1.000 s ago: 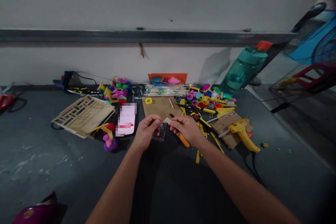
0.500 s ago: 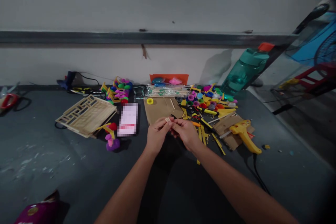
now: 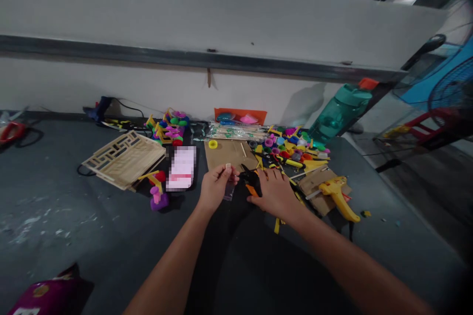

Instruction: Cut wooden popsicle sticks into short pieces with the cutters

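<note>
Between the thumb and fingers of my left hand (image 3: 216, 187) a small pale wooden piece (image 3: 228, 165) is pinched, its end sticking up. My right hand (image 3: 275, 192) is over a pair of pliers (image 3: 253, 190) with black jaws and orange handles. Its fingers are spread across the far side of the handles and the thumb lies apart on the near side. Most of the handles are hidden beneath this hand. Just under my left hand is a small clear plastic piece (image 3: 228, 191). Behind both hands lies a cardboard sheet (image 3: 223, 155) with a yellow ring (image 3: 213, 144) on it.
Left of my hands are a phone (image 3: 182, 167), a wooden lattice tray (image 3: 125, 160) and colourful plastic pieces (image 3: 158, 199). To the right are many coloured caps (image 3: 295, 147), a yellow glue gun (image 3: 340, 197) and a green bottle (image 3: 340, 110). Bagged sticks (image 3: 236, 131) lie at the wall.
My hands have parted. The left keeps the small wooden piece, while the right has moved right and opened out over the pliers. The view has tilted slightly.
</note>
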Tool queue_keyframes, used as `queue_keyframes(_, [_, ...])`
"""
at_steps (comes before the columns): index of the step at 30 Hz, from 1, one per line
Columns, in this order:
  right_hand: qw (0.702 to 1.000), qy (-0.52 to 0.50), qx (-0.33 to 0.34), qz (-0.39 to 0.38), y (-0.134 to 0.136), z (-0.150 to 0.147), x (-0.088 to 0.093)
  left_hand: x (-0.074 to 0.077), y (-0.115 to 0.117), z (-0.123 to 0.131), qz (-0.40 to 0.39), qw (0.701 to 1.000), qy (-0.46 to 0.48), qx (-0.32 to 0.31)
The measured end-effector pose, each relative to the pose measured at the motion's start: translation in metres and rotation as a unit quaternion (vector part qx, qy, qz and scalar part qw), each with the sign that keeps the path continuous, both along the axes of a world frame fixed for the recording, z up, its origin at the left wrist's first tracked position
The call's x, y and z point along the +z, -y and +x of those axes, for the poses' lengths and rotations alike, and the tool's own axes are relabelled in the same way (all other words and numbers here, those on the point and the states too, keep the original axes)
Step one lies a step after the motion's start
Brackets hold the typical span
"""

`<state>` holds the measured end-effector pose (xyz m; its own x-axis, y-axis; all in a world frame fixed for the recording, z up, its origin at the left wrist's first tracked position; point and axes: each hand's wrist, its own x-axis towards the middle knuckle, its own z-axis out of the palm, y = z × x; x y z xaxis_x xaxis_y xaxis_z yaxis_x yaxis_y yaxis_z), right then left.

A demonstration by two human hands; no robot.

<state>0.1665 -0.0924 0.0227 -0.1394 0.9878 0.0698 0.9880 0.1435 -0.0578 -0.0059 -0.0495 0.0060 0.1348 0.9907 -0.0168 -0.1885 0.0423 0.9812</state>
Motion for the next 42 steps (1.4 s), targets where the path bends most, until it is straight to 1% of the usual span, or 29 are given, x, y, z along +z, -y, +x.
queue_keyframes(4, [0.999, -0.021, -0.041, -0.006, -0.004, 0.000, -0.004, 0.004, 0.002, -0.002, 0.034, 0.997, -0.056, -0.037])
queue_keyframes(8, [0.994, -0.088, -0.068, 0.015, -0.008, 0.009, 0.001, 0.007, 0.002, -0.006, 0.066, 0.987, -0.124, -0.073])
queue_keyframes(11, [0.985, -0.164, -0.036, 0.031, -0.001, 0.012, 0.007, 0.008, 0.002, -0.004, 0.057, 0.979, -0.165, -0.108])
queue_keyframes(13, [0.982, -0.189, 0.005, 0.031, 0.007, 0.008, 0.008, 0.008, 0.003, -0.002, 0.058, 0.970, -0.203, -0.121])
queue_keyframes(14, [0.981, -0.191, 0.014, 0.030, 0.010, 0.004, 0.008, 0.007, 0.004, 0.000, 0.066, 0.965, -0.224, -0.121])
queue_keyframes(16, [0.982, -0.185, 0.015, 0.034, 0.015, -0.002, 0.006, 0.005, 0.004, 0.002, 0.093, 0.955, -0.261, -0.108])
queue_keyframes(19, [0.985, -0.167, 0.001, 0.038, 0.016, -0.007, 0.002, 0.001, 0.005, 0.004, 0.132, 0.943, -0.296, -0.071])
queue_keyframes(24, [0.989, -0.141, -0.026, 0.031, 0.016, -0.008, 0.000, -0.005, 0.006, 0.005, 0.151, 0.933, -0.325, -0.003])
queue_keyframes(28, [0.990, -0.136, -0.035, 0.027, 0.018, -0.010, 0.001, -0.006, 0.008, 0.005, 0.181, 0.907, -0.379, 0.033])
queue_keyframes(31, [0.990, -0.134, -0.033, 0.025, 0.018, -0.011, 0.001, -0.005, 0.009, 0.005, 0.201, 0.887, -0.413, 0.035])
queue_keyframes(34, [0.991, -0.130, -0.030, 0.026, 0.018, -0.011, 0.000, -0.006, 0.009, 0.005, 0.223, 0.877, -0.425, 0.031])
queue_keyframes(42, [0.992, -0.118, -0.036, 0.035, 0.016, -0.009, 0.000, -0.006, 0.009, 0.006, 0.238, 0.875, -0.422, -0.002])
